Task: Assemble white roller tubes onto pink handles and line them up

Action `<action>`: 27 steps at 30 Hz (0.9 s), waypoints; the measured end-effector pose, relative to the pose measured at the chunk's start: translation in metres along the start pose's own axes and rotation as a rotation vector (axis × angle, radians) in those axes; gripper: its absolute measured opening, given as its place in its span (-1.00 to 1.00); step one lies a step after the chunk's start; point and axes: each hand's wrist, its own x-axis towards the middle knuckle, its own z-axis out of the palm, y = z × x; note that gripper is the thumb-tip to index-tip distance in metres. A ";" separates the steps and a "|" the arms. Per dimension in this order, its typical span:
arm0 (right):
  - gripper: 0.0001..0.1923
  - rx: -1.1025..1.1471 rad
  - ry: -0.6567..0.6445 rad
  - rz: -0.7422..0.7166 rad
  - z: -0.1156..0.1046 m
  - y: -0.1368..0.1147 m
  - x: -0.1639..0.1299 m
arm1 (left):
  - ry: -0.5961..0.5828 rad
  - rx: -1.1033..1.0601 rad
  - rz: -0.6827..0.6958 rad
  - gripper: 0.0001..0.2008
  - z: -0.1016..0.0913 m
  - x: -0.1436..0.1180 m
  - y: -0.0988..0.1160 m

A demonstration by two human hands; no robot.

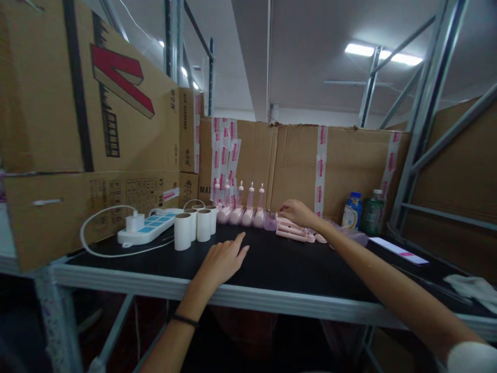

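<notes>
The right hand [297, 212] covers part of the pink pieces [292, 231] lying flat on the surface [279, 269], so it cannot be told if its fingers grip one or only rest on them. The labels of the two bottles [352, 210] at the back are too small and blurred to read, and the print on the cardboard boxes [128, 191] is also unclear. Both forearms are cut by the lower edge, and the white cloth [471, 287] is cut by the right edge.

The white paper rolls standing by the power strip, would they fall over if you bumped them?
Probably. The paper rolls look like hollow cardboard tubes, so likely light and easy to tip. Standing upright on the smooth black table, a knocked one might roll away.
</notes>
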 end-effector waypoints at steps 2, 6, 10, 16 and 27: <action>-0.79 -0.027 0.056 0.008 -0.012 0.008 -0.019 | 0.001 0.004 -0.001 -0.46 0.000 0.001 0.000; -0.81 -0.052 0.105 0.124 -0.032 0.030 -0.050 | -0.012 0.016 -0.009 -0.46 -0.003 0.002 0.000; -0.81 -0.084 -0.018 0.293 -0.046 0.057 -0.071 | -0.042 0.025 -0.015 -0.46 -0.006 0.006 0.001; -0.88 -0.075 -0.184 0.445 -0.065 0.100 -0.102 | -0.067 0.026 -0.023 -0.43 -0.008 0.011 0.001; -0.91 -0.023 -0.341 0.596 -0.066 0.130 -0.120 | -0.092 0.041 -0.012 -0.40 -0.005 0.017 -0.001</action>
